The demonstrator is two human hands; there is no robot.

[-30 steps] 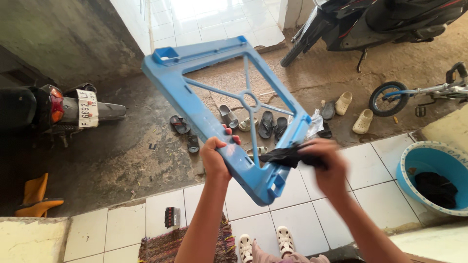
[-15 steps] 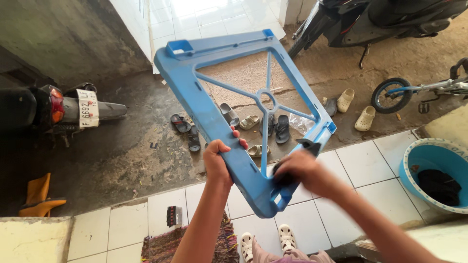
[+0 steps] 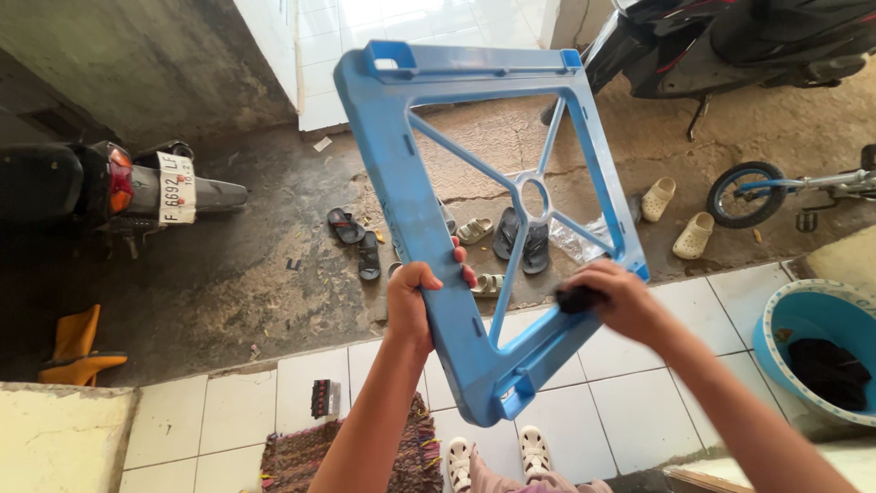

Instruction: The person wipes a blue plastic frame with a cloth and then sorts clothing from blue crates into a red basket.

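- Head view: I see the square blue plastic frame with crossed inner spokes and a central ring (image 3: 415, 196) held up in the air, tilted, above the white tiled floor (image 3: 210, 420) and the bare concrete ground beyond it.
- My left hand (image 3: 415, 301) has its fingers wrapped and clamped around the frame's left bar.
- My right hand (image 3: 616, 297) is closed around a small dark object (image 3: 577, 298), pressed against the frame's lower right bar; I cannot tell what that object is.
- Sandals and slippers (image 3: 520, 242) lie scattered on the concrete behind the frame.
- A round blue plastic basin holding dark cloth (image 3: 794, 319) sits at the right, a parked motorbike (image 3: 119, 187) at the left, a small blue bicycle (image 3: 785, 187) far right.
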